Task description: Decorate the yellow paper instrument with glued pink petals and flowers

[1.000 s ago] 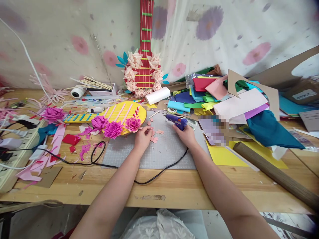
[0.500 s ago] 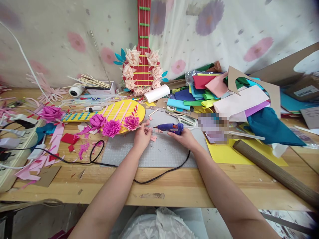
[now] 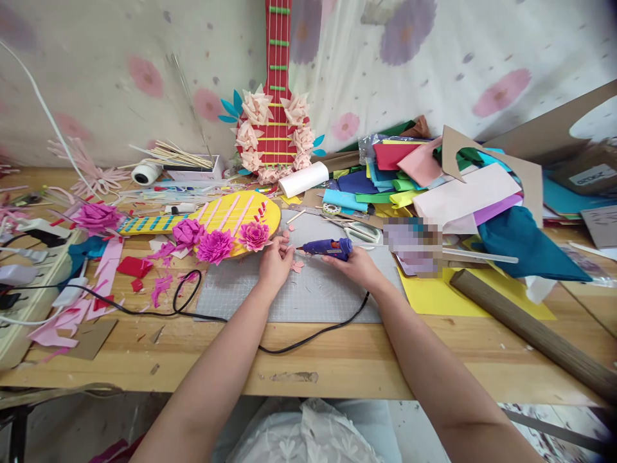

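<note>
My right hand (image 3: pixel 360 267) is wrapped round the grip of a blue glue gun (image 3: pixel 328 248), whose nozzle points left. A long whitish glue stick (image 3: pixel 477 255) runs out behind the gun to the right. Just at the nozzle tip, my left hand (image 3: pixel 276 265) is closed in a pinch; what sits between its fingertips is too small to make out. Pale pink paper petals (image 3: pixel 297 265) lie on the grey cutting mat (image 3: pixel 313 302) beside those fingers. Left of them rests a yellow paper-covered guitar (image 3: pixel 231 215) with magenta paper flowers (image 3: pixel 215 247) along its near edge.
A red guitar (image 3: pixel 274 138) with pale flowers leans on the curtain. Scissors (image 3: pixel 361 233) lie behind the glue gun. Coloured paper (image 3: pixel 385 183) is heaped at right, near a brown tube (image 3: pixel 520 328). A black cord (image 3: pixel 308 344) loops across the front; a power strip (image 3: pixel 38 289) is at left.
My right hand has brought the glue gun left and slightly down, turning its nozzle to the fingertips of my left hand. The left hand has stayed nearly in place. The glue stick swung along with the gun.
</note>
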`<state>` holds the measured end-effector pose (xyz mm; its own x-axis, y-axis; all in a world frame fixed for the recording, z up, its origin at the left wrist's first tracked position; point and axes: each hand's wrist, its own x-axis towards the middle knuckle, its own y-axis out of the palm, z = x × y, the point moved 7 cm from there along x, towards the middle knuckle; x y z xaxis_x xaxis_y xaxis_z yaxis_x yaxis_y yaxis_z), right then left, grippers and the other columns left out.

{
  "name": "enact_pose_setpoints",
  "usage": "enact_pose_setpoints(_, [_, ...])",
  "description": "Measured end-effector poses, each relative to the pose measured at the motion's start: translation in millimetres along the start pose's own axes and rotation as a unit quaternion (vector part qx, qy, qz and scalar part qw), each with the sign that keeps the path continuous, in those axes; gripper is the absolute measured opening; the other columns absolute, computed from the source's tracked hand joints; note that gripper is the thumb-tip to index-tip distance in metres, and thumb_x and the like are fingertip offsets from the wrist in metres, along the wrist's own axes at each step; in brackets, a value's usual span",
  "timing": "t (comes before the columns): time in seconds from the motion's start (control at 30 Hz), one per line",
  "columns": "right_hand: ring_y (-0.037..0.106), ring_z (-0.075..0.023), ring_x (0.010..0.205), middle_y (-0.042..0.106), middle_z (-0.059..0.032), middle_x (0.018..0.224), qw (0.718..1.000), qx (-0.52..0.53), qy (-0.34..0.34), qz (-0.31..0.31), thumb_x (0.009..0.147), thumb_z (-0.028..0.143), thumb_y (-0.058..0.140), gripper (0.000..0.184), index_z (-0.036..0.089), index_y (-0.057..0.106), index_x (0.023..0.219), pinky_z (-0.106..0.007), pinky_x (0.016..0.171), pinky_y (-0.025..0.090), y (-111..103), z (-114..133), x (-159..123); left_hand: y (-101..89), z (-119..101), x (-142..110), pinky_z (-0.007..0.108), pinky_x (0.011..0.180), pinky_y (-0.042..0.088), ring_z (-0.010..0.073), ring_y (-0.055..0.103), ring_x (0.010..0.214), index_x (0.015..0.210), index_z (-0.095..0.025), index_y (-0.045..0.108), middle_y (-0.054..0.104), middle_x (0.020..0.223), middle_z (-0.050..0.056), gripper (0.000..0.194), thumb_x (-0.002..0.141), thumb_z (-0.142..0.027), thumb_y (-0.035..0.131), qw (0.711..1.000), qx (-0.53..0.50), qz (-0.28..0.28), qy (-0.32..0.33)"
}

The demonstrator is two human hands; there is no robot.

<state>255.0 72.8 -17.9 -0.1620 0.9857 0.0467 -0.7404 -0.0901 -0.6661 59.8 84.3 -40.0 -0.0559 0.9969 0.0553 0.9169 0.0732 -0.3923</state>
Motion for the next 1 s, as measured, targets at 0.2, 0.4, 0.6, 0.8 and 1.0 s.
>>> enact_pose_setpoints(0.2, [0.062, -0.0208, 0.073, 0.071, -0.005, 0.083, 1.0, -0.006, -0.005, -0.005, 0.072, 0.055, 0.057, 0.044, 0.019, 0.069, 0.093, -0.03, 0.066, 0.046, -0.7, 2.5, 0.2, -0.4, -0.2, 0.3, 0.024, 0.057, 0.045, 0.0121, 0.059, 0.058, 0.091, -0.019, 0.047, 0.057, 0.066, -0.002, 0.015, 0.079, -0.025, 0.053, 1.0, -0.005, -0.006, 0.001])
enact_pose_setpoints(0.4, [0.063, -0.0212, 0.076, 0.071, -0.0062, 0.085, 1.0, -0.003, -0.021, -0.014, 0.073, 0.053, 0.058, 0.042, 0.019, 0.069, 0.095, -0.03, 0.068, 0.046, -2.0, 5.4, 0.7, -0.2, 4.0, 1.4, 0.024, 0.056, 0.042, 0.0119, 0.057, 0.057, 0.092, -0.019, 0.048, 0.058, 0.067, -0.001, 0.018, 0.078, -0.027, 0.055, 1.0, -0.003, -0.015, 0.009])
enact_pose_setpoints(0.6, [0.064, -0.0219, 0.077, 0.071, -0.0061, 0.086, 1.0, 0.005, -0.019, -0.015, 0.073, 0.052, 0.058, 0.04, 0.02, 0.069, 0.095, -0.03, 0.068, 0.046, -1.2, 6.2, 1.8, -1.1, 3.0, 0.9, 0.023, 0.057, 0.04, 0.0118, 0.056, 0.058, 0.092, -0.019, 0.049, 0.06, 0.067, -0.001, 0.019, 0.076, -0.027, 0.057, 1.0, 0.013, -0.018, 0.014])
enact_pose_setpoints(0.8, [0.063, -0.0215, 0.077, 0.071, -0.0066, 0.085, 0.999, 0.04, -0.015, -0.026, 0.072, 0.052, 0.059, 0.04, 0.018, 0.068, 0.091, -0.031, 0.069, 0.047, -1.4, 4.3, 1.6, -0.8, -0.6, -0.6, 0.024, 0.058, 0.041, 0.0124, 0.057, 0.059, 0.09, -0.02, 0.05, 0.062, 0.067, 0.0, 0.019, 0.076, -0.03, 0.058, 1.0, 0.008, -0.015, 0.016])
enact_pose_setpoints(1.0, [0.062, -0.022, 0.07, 0.068, -0.0075, 0.072, 0.988, 0.094, 0.068, -0.103, 0.066, 0.058, 0.06, 0.046, 0.016, 0.068, 0.082, -0.032, 0.064, 0.046, -7.9, -14.1, 8.1, 1.1, -1.1, -2.3, 0.023, 0.055, 0.044, 0.0116, 0.06, 0.058, 0.086, -0.019, 0.057, 0.066, 0.076, 0.003, 0.016, 0.076, -0.031, 0.058, 1.0, -0.023, -0.008, 0.003])
